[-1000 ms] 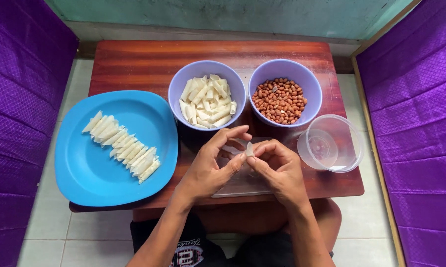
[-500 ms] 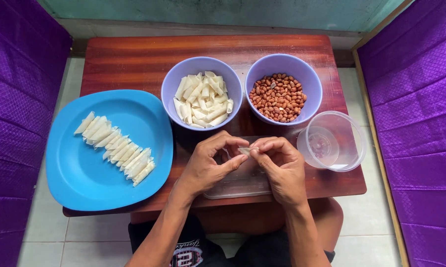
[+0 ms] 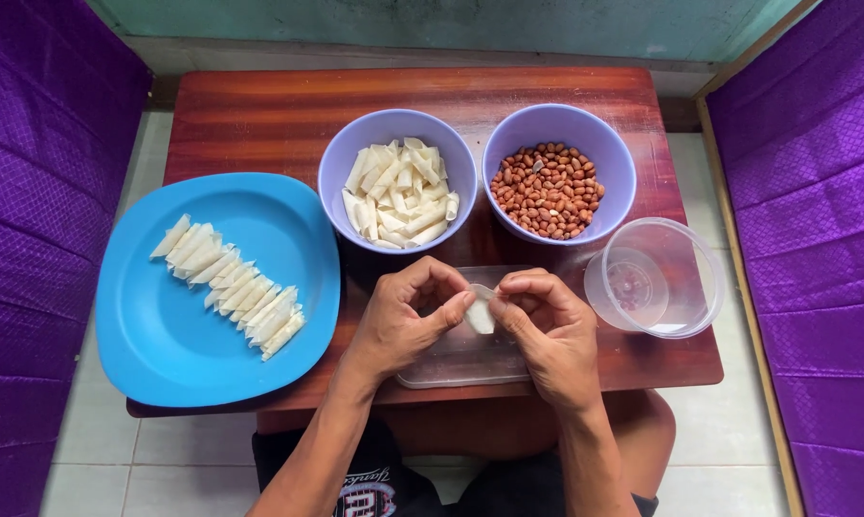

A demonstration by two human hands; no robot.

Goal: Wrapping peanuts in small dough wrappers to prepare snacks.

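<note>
blue plate [image 3: 164,354], peanut bowl [image 3: 558,124], clear tub [image 3: 685,287]

A small white folded pastry wrapper [image 3: 481,314], pinched upright between both hands' fingers [image 3: 456,304], hovers just above the clear flat plastic lid [image 3: 456,359].

Both forearms are bare from the elbows down, with no sleeves, watch, bracelet or rings showing on the left hand [image 3: 403,321] or the right hand [image 3: 547,330]. The fingernails are short and unpainted. At the bottom edge of the view the person wears a dark, nearly black garment [image 3: 374,474] with pale lettering and a small red-and-white printed patch, and bare knees show beside it under the table edge.
</note>
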